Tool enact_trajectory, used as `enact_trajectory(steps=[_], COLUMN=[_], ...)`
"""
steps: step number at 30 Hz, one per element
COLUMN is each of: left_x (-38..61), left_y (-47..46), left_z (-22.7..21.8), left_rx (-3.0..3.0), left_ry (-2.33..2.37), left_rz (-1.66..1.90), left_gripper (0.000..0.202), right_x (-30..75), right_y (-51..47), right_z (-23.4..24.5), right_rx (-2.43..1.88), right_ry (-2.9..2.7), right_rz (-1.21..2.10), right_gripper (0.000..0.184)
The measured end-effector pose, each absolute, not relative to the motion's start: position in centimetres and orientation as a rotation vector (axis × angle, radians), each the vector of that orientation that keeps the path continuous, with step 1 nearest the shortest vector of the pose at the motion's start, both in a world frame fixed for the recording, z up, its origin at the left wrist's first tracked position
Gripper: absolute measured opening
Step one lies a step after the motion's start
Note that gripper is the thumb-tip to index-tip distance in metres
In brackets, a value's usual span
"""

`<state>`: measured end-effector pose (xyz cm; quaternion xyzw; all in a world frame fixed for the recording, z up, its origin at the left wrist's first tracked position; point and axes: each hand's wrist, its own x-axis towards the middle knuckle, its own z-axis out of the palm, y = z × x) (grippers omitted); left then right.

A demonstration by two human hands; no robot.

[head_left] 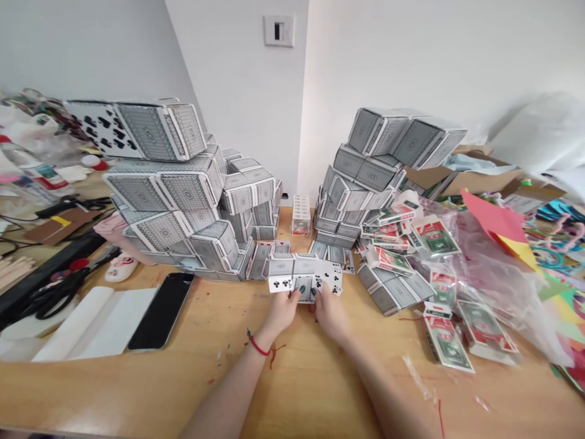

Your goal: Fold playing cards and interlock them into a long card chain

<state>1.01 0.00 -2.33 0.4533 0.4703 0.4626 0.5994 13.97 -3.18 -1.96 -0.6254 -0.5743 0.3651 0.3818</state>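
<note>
Our left hand [282, 312] and right hand [331, 314], side by side over the light wooden table [297, 381], pinch with closed fingers a grey-backed strip of folded playing cards [301, 273] running left to right just beyond them, equally near both.

Two arms enter the view from the lower edge. Both forearms are bare along their whole visible length, and the skin runs uncovered from the frame edge to the fingers.

Left hand [283, 311]: one thin red cord bracelet [258, 347] circles the wrist. The cord is knotted, and its loose ends [275, 352] hang off the wrist as short red threads.

Right hand [329, 312]: bare from wrist to fingertips.

Fingernails [302, 291]: the few that show on either hand are coated in a dark polish of blue-green tone. The exact shade cannot be told at this size.
</note>
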Motion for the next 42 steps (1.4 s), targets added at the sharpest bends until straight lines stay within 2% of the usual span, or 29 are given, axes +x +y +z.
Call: enact_trajectory(steps=[3, 7, 11, 17, 24, 30, 33, 38, 42], left_x=[0.8, 0.1, -0.3, 0.0, 0.3, 0.9, 1.4, 1.8, 1.7], left_y=[0.4, 0.8, 0.9, 0.5, 0.4, 0.3, 0.1, -0.1, 0.0], left_z=[-2.1, -1.3, -0.8, -0.6, -0.4, -0.9, -1.3, -1.6, -1.3], left_rx=[1.04, 0.801, 0.711, 0.8, 0.932, 0.984, 0.932, 0.95, 0.917], left_ry=[1.15, 1.012, 0.886, 0.883, 0.937, 0.991, 0.972, 0.959, 1.105], left_rz=[1.203, 1.159, 1.085, 1.032, 1.042, 1.037, 1.007, 0.936, 1.037], left_gripper=[0.015, 0.017, 0.021, 0.026, 0.028, 0.018, 0.025, 0.031, 0.028], right_x=[14.0, 14.6, 14.6, 13.3, 13.1, 13.1, 13.1, 12.7, 12.1], right_y=[-3.3, -2.9, -2.8, -3.2, -2.9, -2.3, -2.0, -2.2, -2.7], right_z=[-1.6, -0.9, -0.7, -1.2, -1.8, -2.5, -3.2, -3.3, -2.9], right_rx=[-1.552, -1.198, -0.953, -0.889, -0.865, -0.981, -1.084, -1.266, -1.15], right_ry=[-1.452, -1.169, -0.803, -0.499, -0.535, -0.805, -0.926, -1.091, -1.087], right_rz=[0.934, 1.477, 1.706, 1.877, 1.856, 1.667, 1.568, 1.358, 1.447], right_gripper=[0.019, 0.038, 0.03, 0.019, 0.025, 0.036, 0.039, 0.039, 0.033])
